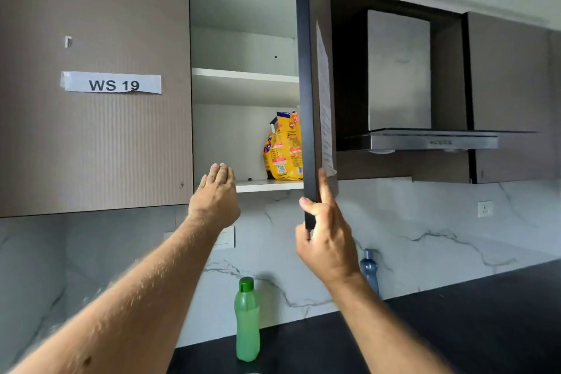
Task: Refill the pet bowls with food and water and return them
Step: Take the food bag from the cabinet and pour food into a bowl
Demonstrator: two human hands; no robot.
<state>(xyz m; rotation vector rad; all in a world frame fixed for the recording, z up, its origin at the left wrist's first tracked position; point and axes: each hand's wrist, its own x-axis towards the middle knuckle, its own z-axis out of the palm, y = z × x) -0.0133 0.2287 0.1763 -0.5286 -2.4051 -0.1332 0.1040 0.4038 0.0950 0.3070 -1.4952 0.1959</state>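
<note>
My right hand (326,247) fingers pinch the open cabinet door (311,94) at its bottom corner. Left hand (216,196) fingers straight, holding nothing, at the lower shelf (267,185). Yellow pet food bag (283,147) stands just right of them.

The cabinet door (306,94) covers the right side of the yellow food bag (283,149), and its print's too small to read.

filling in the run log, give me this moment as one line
left hand open, reaching into cabinet | right hand grips cabinet door bottom edge, door open | yellow pet food bag upright on bottom shelf
</note>
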